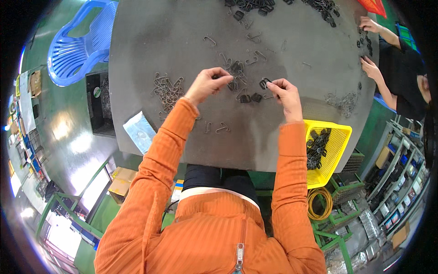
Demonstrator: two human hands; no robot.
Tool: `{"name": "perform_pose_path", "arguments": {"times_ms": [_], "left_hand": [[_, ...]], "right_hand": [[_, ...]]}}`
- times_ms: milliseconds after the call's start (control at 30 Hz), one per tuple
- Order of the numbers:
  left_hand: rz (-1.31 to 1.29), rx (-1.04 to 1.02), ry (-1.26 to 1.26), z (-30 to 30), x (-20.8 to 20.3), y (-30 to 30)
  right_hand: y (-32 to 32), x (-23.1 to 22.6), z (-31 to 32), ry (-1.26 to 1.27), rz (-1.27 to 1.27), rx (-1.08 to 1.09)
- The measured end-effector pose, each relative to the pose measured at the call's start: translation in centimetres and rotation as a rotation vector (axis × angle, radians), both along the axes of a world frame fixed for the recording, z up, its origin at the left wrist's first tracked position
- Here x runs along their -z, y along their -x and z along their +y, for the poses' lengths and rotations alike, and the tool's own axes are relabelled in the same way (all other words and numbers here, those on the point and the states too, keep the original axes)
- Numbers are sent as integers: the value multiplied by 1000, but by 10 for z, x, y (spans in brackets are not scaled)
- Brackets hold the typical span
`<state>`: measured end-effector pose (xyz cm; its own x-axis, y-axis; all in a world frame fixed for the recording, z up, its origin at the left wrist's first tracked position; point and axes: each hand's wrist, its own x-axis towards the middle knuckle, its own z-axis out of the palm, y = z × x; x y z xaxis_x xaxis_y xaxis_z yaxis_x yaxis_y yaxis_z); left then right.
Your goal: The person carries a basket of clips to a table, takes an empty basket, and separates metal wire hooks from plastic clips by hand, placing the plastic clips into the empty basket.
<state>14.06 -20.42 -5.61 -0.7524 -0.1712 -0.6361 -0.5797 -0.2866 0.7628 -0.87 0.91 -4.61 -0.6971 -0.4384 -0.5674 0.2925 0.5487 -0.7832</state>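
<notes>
My right hand (284,93) pinches a small black plastic buckle (263,83) between thumb and fingertips, just above the table. Opposite it, my left hand (211,84) is closed with thumb and fingers together; what sits in the pinch is too small to make out. Between and beyond the hands lies a loose group of black buckles (245,98) and bent wire hooks (260,55). A tangled heap of wire hooks (168,90) rests left of my left forearm. A few single hooks (222,127) lie nearer to me.
A yellow plastic basket (338,150) with black buckles stands at the table's right edge. A blue-and-white packet (140,131) lies near left on the grey table (228,150). More black buckles (259,5) are piled far off. Another person's hands (372,68) work at the right.
</notes>
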Motion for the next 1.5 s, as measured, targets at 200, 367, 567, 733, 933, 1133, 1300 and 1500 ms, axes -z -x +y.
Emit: {"name": "perform_pose_path", "arguments": {"times_ms": [200,367,567,733,933,1133,1300,1500], "left_hand": [[132,228,917,30,9,7],[109,126,768,17,-3,7],[186,270,983,32,10,3],[155,331,908,32,13,-1],[66,260,874,32,0,0],[71,280,1042,39,8,-3],[-35,287,779,20,2,-12],[-29,36,465,6,-9,-22]], "right_hand": [[-2,-15,17,41,-272,176],[-6,-19,27,-12,-257,272],[-4,-10,38,345,-511,308],[-11,-31,24,741,-699,283],[1,14,-56,95,107,-359],[-8,12,-110,-289,755,-716],[1,7,-90,-135,435,-540],[-3,5,-43,-111,365,-137]]}}
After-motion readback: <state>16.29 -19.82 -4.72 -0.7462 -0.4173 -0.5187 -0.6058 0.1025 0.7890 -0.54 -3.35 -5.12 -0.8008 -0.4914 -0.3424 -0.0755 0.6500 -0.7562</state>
